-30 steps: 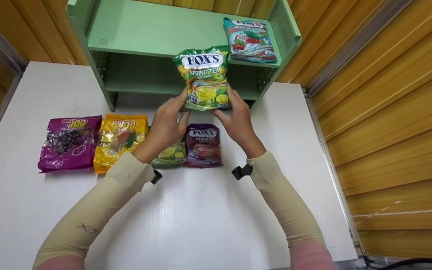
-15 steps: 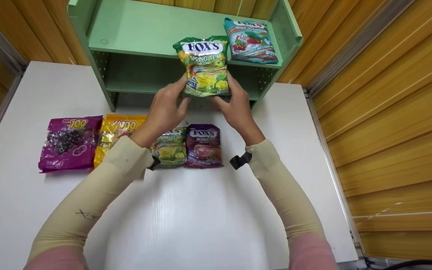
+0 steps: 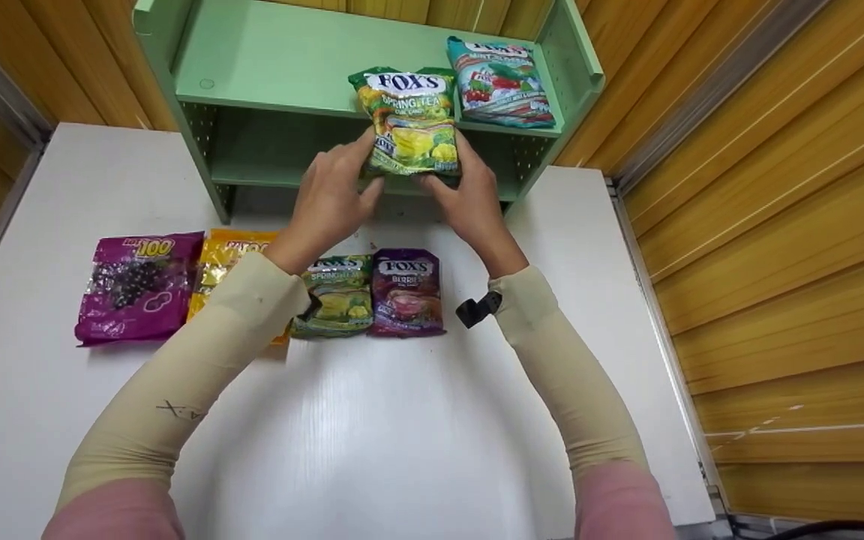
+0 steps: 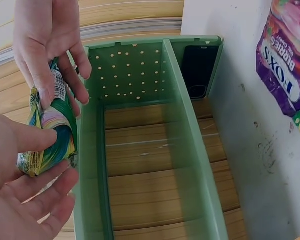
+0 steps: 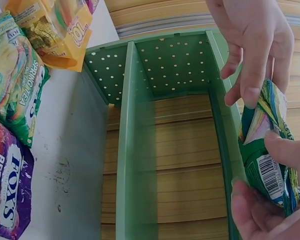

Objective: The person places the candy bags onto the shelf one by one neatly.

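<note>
Both hands hold a green and yellow Fox's Spring Tea candy bag (image 3: 411, 124), raised at the front edge of the green shelf's top board. My left hand (image 3: 336, 187) grips its lower left side and my right hand (image 3: 469, 202) its lower right side, thumbs below. In the left wrist view, the bag (image 4: 55, 125) sits between the fingers of both hands beside the shelf wall. Right of it, a teal Fox's mint candy bag (image 3: 503, 82) lies on the top board. On the table are a second Spring Tea bag (image 3: 338, 296) and a purple Fox's Berries bag (image 3: 406, 292).
The green shelf unit (image 3: 267, 64) stands at the back of the white table (image 3: 372, 435), with a lower board (image 3: 274, 150) beneath. At the left lie a purple 100 candy bag (image 3: 139, 289) and a yellow one (image 3: 233, 251), partly covered by the left arm. Wood-look panels (image 3: 777, 262) surround the table.
Both hands have carried the Spring Tea bag up and away from me, from in front of the shelf to its top board's edge. The other bags have stayed put.
</note>
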Demonstrator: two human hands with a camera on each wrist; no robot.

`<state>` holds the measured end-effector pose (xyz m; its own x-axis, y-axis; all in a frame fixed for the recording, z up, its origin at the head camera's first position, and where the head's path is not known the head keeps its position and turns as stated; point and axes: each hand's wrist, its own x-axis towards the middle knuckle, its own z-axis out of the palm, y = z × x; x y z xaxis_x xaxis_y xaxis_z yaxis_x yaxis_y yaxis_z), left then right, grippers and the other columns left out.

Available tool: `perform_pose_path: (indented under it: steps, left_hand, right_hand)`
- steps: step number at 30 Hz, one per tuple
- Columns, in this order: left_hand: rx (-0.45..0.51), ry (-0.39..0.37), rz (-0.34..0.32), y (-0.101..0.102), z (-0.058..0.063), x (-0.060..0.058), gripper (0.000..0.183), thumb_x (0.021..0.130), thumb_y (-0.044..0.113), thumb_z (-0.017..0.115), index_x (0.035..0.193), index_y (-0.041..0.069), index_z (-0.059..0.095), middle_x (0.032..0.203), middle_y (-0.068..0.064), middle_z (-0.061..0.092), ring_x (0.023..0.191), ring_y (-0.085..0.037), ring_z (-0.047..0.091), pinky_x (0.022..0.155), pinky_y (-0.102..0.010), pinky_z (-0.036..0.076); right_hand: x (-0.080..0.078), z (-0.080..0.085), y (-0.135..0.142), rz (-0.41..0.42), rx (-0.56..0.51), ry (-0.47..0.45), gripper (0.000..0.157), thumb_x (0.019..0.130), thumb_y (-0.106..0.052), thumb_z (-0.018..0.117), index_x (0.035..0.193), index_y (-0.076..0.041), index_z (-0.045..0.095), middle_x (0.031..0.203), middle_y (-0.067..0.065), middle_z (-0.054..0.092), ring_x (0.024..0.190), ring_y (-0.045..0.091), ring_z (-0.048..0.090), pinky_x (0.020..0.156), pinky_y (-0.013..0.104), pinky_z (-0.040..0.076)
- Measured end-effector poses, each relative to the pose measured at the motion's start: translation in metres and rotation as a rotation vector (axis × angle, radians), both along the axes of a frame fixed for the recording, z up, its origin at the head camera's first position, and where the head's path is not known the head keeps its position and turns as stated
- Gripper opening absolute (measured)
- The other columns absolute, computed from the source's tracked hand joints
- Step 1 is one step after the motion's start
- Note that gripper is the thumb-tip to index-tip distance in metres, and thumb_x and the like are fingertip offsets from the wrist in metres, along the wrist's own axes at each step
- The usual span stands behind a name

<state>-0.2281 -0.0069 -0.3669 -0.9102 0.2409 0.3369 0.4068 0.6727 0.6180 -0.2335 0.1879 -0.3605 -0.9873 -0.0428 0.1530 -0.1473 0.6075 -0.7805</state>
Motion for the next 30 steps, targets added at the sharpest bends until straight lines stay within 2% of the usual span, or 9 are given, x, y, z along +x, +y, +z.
perform_pose_path:
  steps: [5, 7, 14, 20, 23, 25, 30]
  left_hand:
    - [-0.071, 0.104, 0.031, 0.002, 0.004, -0.003, 0.059, 0.094, 0.027, 0.063, 0.146, 0.010, 0.042, 0.125, -0.011, 0.066, 0.100, -0.029, 0.059, 0.080, -0.040, 0.040]
    - [-0.088, 0.116, 0.056, 0.003, 0.006, -0.004, 0.059, 0.094, 0.030, 0.063, 0.145, 0.009, 0.043, 0.124, -0.012, 0.066, 0.098, -0.029, 0.059, 0.077, -0.039, 0.038]
    - [-0.121, 0.169, 0.136, 0.004, 0.014, -0.006, 0.060, 0.095, 0.033, 0.062, 0.145, 0.007, 0.044, 0.130, -0.013, 0.063, 0.113, -0.030, 0.061, 0.082, -0.042, 0.042]
    - [-0.120, 0.281, 0.172, 0.006, 0.018, -0.011, 0.058, 0.094, 0.035, 0.062, 0.143, 0.009, 0.046, 0.140, -0.012, 0.053, 0.121, -0.028, 0.056, 0.079, -0.042, 0.044]
    - [-0.151, 0.311, 0.163, 0.007, 0.022, -0.013, 0.056, 0.095, 0.034, 0.061, 0.144, 0.014, 0.045, 0.147, -0.009, 0.046, 0.131, -0.025, 0.049, 0.082, -0.041, 0.045]
    - [-0.179, 0.323, 0.144, 0.008, 0.024, -0.014, 0.054, 0.096, 0.032, 0.059, 0.145, 0.015, 0.045, 0.150, -0.008, 0.044, 0.137, -0.024, 0.043, 0.088, -0.042, 0.047]
    - [-0.218, 0.343, 0.088, 0.010, 0.028, -0.019, 0.049, 0.098, 0.025, 0.056, 0.143, 0.008, 0.047, 0.148, -0.010, 0.047, 0.143, -0.025, 0.037, 0.109, -0.043, 0.042]
  right_hand:
    - [0.000, 0.004, -0.002, -0.056, 0.036, 0.075, 0.073, 0.089, -0.031, 0.069, 0.151, -0.014, 0.033, 0.148, 0.004, 0.045, 0.138, 0.014, 0.040, 0.113, 0.030, 0.036]
    - [0.000, 0.006, -0.004, -0.083, 0.054, 0.107, 0.073, 0.088, -0.033, 0.070, 0.150, -0.014, 0.036, 0.145, 0.005, 0.047, 0.135, 0.015, 0.042, 0.113, 0.031, 0.036]
    - [-0.002, 0.016, -0.011, -0.160, 0.140, 0.226, 0.068, 0.084, -0.037, 0.072, 0.144, -0.015, 0.046, 0.141, 0.004, 0.048, 0.133, 0.013, 0.043, 0.114, 0.022, 0.032]
    - [-0.005, 0.025, -0.015, -0.144, 0.207, 0.292, 0.060, 0.087, -0.034, 0.069, 0.141, -0.015, 0.051, 0.147, 0.000, 0.046, 0.140, 0.009, 0.037, 0.116, 0.015, 0.026]
    - [-0.006, 0.029, -0.017, -0.129, 0.238, 0.277, 0.059, 0.089, -0.032, 0.066, 0.143, -0.015, 0.049, 0.150, -0.001, 0.045, 0.144, 0.010, 0.033, 0.117, 0.014, 0.023]
    - [-0.007, 0.031, -0.018, -0.129, 0.268, 0.253, 0.059, 0.090, -0.032, 0.065, 0.144, -0.015, 0.046, 0.152, -0.003, 0.044, 0.145, 0.009, 0.032, 0.118, 0.014, 0.020]
    - [-0.013, 0.034, -0.018, -0.123, 0.368, 0.200, 0.061, 0.093, -0.036, 0.060, 0.147, -0.017, 0.040, 0.154, -0.004, 0.039, 0.146, 0.009, 0.030, 0.120, 0.019, 0.017]
